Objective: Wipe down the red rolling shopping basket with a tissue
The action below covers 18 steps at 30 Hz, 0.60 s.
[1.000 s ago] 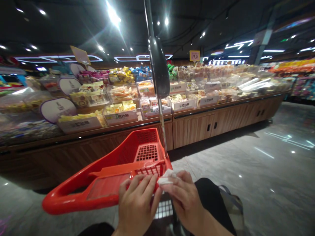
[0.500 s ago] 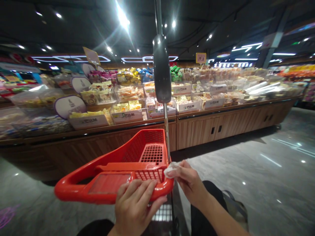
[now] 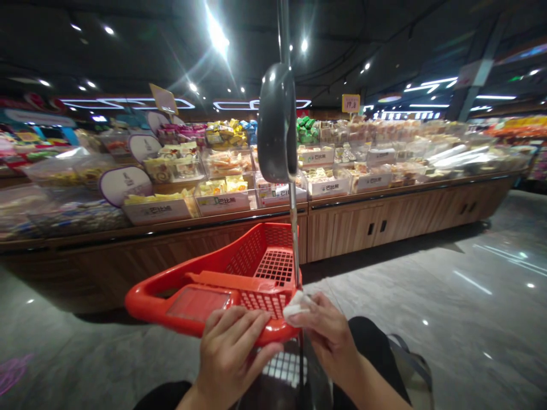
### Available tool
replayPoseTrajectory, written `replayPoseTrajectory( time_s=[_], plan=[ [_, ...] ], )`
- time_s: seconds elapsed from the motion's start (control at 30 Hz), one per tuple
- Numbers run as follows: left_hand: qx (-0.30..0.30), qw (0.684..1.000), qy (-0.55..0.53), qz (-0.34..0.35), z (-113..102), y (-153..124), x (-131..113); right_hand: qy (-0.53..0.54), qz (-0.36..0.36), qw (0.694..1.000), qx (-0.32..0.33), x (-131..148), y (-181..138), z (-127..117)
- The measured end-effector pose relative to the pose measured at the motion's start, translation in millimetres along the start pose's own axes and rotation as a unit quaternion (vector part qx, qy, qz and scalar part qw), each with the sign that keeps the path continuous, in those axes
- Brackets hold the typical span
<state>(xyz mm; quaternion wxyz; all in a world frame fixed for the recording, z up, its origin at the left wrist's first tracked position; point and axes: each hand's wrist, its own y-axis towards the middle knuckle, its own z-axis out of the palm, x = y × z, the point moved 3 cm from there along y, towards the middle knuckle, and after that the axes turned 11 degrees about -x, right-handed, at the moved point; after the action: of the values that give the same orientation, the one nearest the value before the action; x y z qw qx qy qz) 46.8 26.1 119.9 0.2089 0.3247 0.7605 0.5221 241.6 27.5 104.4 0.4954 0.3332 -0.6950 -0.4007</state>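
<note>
A red plastic shopping cart (image 3: 147, 299) stands before me, with its perforated basket (image 3: 277, 265) facing the display. My left hand (image 3: 231, 347) is closed over the near rim, fingers on top and thumb below. Pinched in my right hand (image 3: 327, 324) is a crumpled white wipe (image 3: 296, 306), pressed against the rim's right corner, beside the metal pole (image 3: 294, 228). A dark grey oval handle piece (image 3: 276, 122) sits higher up that pole. Under the rim a lower rack (image 3: 284, 367) shows partly.
A long wooden display counter (image 3: 342, 228) with bins of packaged snacks (image 3: 222, 188) runs across the front. To the right lies grey tiled floor (image 3: 427, 290). A bag (image 3: 412, 370) is beside my right knee, and a price sign (image 3: 351, 103) rises above the goods.
The cart has turned slightly, its left end swinging right and the grey handle piece tilting into a wider view. My right hand has shifted a little downward with the wipe. The left hand keeps its hold.
</note>
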Motion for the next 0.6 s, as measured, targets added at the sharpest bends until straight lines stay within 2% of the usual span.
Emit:
replayPoseTrajectory(
  time_s=[0.13,0.2,0.3,0.37,0.53,0.6],
  plan=[
    [0.015,1.000,0.001,0.027,-2,2,5,0.010,-0.028,0.999,0.041,11,-5,4],
    [0.024,0.999,0.003,0.040,-3,3,8,0.003,-0.020,1.000,0.012,1,-4,4],
    [0.039,0.997,0.007,0.063,-4,5,11,-0.029,0.035,0.997,-0.056,-17,-2,4],
    [0.048,0.996,0.004,0.075,-4,6,14,-0.039,0.053,0.995,-0.076,-18,-2,6],
    [0.073,0.993,-0.009,0.092,-5,7,24,-0.019,-0.012,1.000,-0.021,12,-8,16],
    [0.076,0.993,-0.013,0.093,-7,6,29,-0.012,-0.026,1.000,-0.002,16,-9,18]
  ],
)
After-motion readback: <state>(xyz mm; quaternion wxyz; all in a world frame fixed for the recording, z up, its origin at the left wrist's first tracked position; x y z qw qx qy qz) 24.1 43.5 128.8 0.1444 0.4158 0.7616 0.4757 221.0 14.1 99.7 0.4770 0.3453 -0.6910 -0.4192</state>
